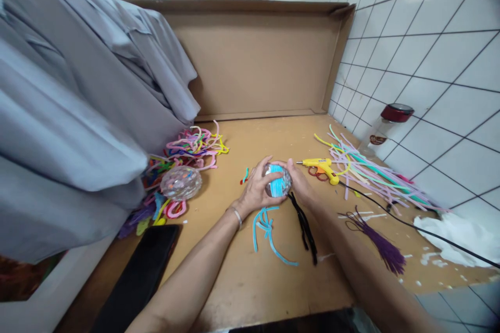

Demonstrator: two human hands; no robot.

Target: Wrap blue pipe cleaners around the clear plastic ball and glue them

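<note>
While the left hand [254, 187] and the right hand [300, 183] cup a round clear piece [276, 184] banded with blue, both closed firmly against its sides, it sits between them over the middle of the table [238, 291]. Loose blue strips [267, 226] and black strips [303, 226] lie just nearer the person. To the right, a yellow glue gun [317, 163] bears small marks, and a clear jar [375, 130] by the tiled wall [425, 57] wears a brown label [377, 140], the lettering on both too small to read
</note>
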